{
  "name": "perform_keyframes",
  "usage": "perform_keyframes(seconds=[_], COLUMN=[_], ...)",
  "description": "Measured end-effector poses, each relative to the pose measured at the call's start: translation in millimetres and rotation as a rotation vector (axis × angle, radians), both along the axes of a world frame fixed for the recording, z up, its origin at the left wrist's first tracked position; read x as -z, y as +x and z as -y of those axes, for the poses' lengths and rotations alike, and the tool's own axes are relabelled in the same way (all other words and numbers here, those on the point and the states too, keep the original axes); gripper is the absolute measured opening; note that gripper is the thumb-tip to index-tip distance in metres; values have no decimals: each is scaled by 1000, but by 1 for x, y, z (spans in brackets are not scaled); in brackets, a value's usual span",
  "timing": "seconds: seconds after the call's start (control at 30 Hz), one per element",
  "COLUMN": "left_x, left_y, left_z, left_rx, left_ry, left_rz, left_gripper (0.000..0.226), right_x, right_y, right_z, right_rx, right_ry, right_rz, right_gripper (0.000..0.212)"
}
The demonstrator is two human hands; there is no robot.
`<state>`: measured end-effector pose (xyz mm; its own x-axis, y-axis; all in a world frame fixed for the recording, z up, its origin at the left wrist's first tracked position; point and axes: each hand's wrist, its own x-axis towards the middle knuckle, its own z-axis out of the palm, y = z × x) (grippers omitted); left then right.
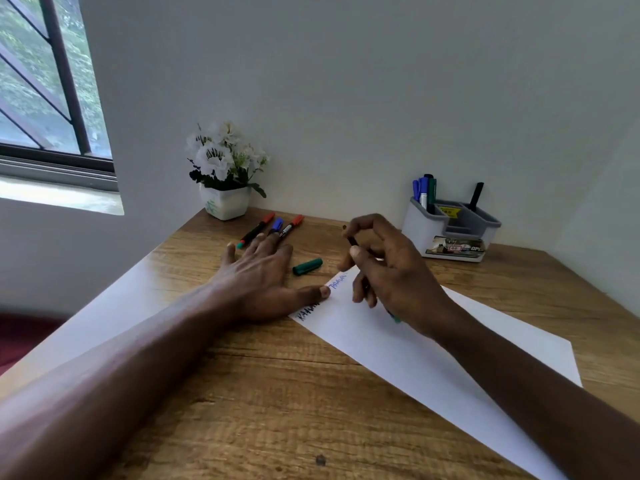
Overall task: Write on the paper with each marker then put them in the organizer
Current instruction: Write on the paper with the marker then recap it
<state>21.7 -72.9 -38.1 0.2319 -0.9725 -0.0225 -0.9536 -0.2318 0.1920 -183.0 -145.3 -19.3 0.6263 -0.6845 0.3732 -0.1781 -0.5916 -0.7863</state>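
Note:
A white paper (433, 355) lies on the wooden desk with black and blue writing at its far left corner. My right hand (391, 271) grips an uncapped green marker (352, 240) over that corner; most of its barrel is hidden by my fingers. My left hand (263, 271) lies flat, thumb pressing the paper's edge. A green cap (307, 266) lies just beyond the paper. Past my left fingers lie a red-capped marker (256, 230), a blue-capped marker (276, 226) and another red-capped marker (292, 225). The grey organizer (450, 233) at the back right holds several markers.
A white pot of artificial flowers (225, 174) stands in the back left corner of the desk (277, 393). Walls close the desk at the back and right. A window is at the upper left.

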Motion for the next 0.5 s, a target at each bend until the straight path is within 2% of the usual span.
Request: perform_keyframes(seconds=[0.03,0.1,0.17,0.23,0.27,0.37,0.47,0.5], left_x=[0,-1,-2,-1,-1,1,3,3], left_y=[0,-1,0,1,1,1,-1,-2], left_z=[0,-2,-2,-2,-2,-1,-4,-5], left_rx=[4,5,8,10,8,10,4,0], left_ry=[6,15,14,11,9,9,-27,-46], left_rz=[-1,-9,-20,-25,-27,-19,-21,-22], left_gripper=[112,120,126,123,120,118,122,125], right_x=[-3,-5,-2,1,2,3,7,9], right_y=[0,-2,-7,-11,-12,-8,-6,-6], right_z=[-7,-16,-16,-14,-14,-22,-34,-35], right_rx=[-48,-201,-431,-560,-570,-439,-280,-248], right_ry=[248,708,934,897,828,593,439,391], right_rz=[116,242,277,219,175,44,13,8], right_gripper=[21,28,36,52,50,17,33,30])
